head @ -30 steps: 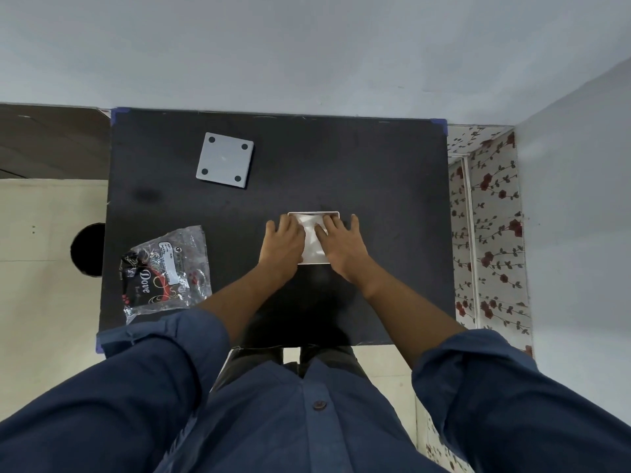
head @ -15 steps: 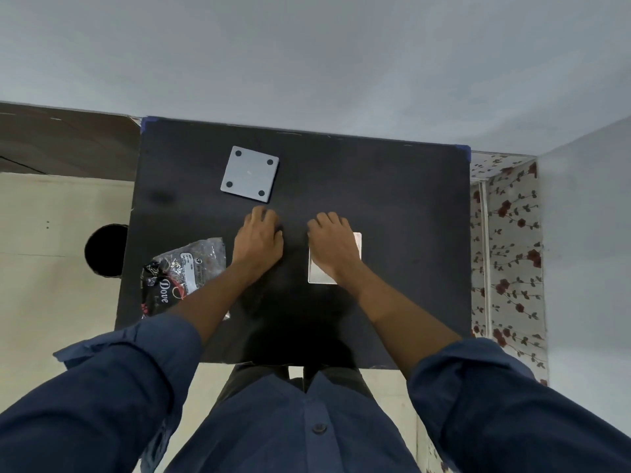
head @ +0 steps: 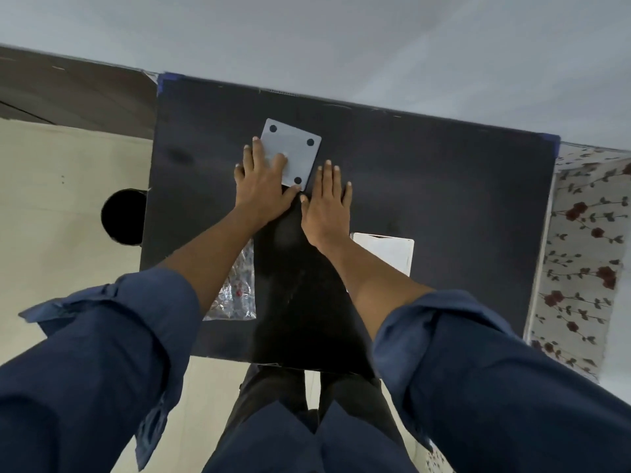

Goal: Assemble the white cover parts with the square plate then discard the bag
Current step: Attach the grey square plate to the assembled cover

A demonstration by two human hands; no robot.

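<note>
A grey square plate (head: 296, 149) with dark corner holes lies on the far part of the black table (head: 426, 186). My left hand (head: 261, 186) rests flat on the plate's near-left corner, fingers spread. My right hand (head: 327, 203) lies flat on the table just right of the plate, fingers apart, holding nothing. A white cover part (head: 387, 249) lies on the table to the right, partly hidden behind my right forearm. The clear plastic bag (head: 235, 291) lies near the table's front left, mostly hidden by my left forearm.
A round dark hole (head: 123, 216) shows in the pale floor left of the table. A floral-patterned surface (head: 580, 247) runs along the table's right edge. A grey wall stands beyond the far edge. My dark trousers show below the table's front edge.
Both hands left the white cover part and moved forward to the grey plate. My left hand now lies on the plate. The camera view shifted, so the table appears further right.
</note>
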